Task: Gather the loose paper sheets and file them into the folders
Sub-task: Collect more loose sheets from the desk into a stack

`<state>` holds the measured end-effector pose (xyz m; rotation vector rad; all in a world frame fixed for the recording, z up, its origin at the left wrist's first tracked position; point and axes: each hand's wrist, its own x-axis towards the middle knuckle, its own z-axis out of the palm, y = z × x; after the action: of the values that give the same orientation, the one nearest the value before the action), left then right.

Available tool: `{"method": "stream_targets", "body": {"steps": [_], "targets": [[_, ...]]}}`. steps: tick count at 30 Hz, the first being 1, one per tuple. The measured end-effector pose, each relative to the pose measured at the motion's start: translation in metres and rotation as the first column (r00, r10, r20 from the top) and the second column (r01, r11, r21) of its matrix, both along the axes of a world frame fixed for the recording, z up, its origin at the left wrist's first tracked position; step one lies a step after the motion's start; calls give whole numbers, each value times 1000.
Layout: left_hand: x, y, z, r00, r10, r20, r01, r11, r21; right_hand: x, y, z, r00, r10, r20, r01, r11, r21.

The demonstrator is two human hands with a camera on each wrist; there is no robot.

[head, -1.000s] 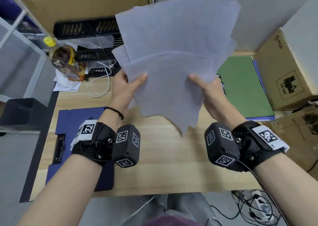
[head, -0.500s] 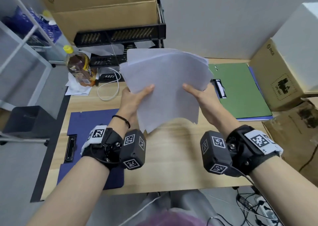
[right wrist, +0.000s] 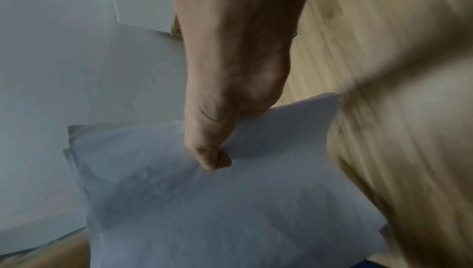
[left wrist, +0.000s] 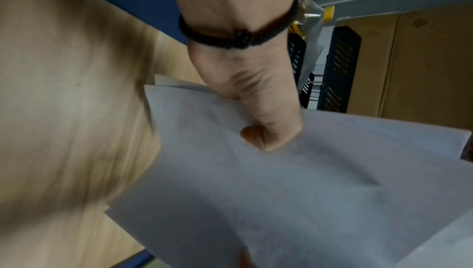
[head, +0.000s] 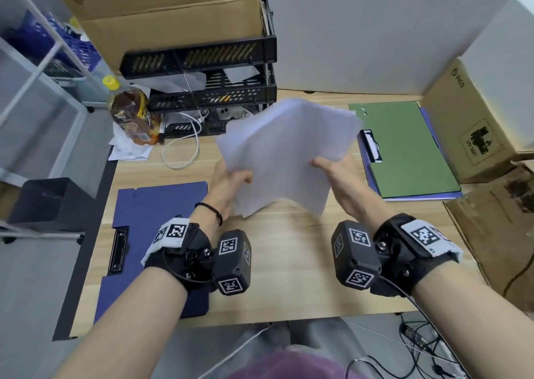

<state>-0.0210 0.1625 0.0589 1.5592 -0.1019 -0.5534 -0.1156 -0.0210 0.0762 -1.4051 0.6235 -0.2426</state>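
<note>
Both hands hold a stack of white paper sheets (head: 284, 153) just above the middle of the wooden desk (head: 289, 277). My left hand (head: 231, 180) pinches the stack's left edge, thumb on top (left wrist: 266, 130). My right hand (head: 332, 170) pinches the right edge, thumb likewise on top (right wrist: 212, 157). The sheets (left wrist: 294, 191) sag between the hands and are tilted away from me. A dark blue folder (head: 156, 228) with a metal clip lies open at the left. A green folder (head: 404, 147) lies over a blue one at the right.
Black stacked letter trays (head: 208, 89) with a cardboard box (head: 161, 17) on top stand at the back. A bottle (head: 133, 112) and a white cable (head: 185, 147) lie back left. Cardboard boxes (head: 476, 118) crowd the right edge. A dark bin (head: 49, 202) stands off the left side.
The stack has come down from raised and fanned in front of the camera to low over the desk, and the sheets are drawn closer together. Both hands kept their hold.
</note>
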Motion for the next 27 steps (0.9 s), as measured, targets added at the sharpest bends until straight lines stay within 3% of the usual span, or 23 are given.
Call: {"method": "stream_targets", "body": {"steps": [4,10,17,24,27], "targets": [[12,-5,1,996,91,-18,-92,995,-49,2,-16,2,996,32,88,-33,999,5],[3,-9,-16,989,150,1,-149,984,94,-8,-20,-35,991,15,-132,-18,1000,-23],[21,-28,13,942,336,-21,-336,935,-110,29,-31,-2,996,-90,12,90,996,5],[7,-22,-18,962,272,-31,-266,957,116,19,-28,-26,988,92,-125,-90,996,19],[12,-32,-13,960,274,-59,-269,959,86,33,-34,-19,991,86,-104,-83,996,28]]}}
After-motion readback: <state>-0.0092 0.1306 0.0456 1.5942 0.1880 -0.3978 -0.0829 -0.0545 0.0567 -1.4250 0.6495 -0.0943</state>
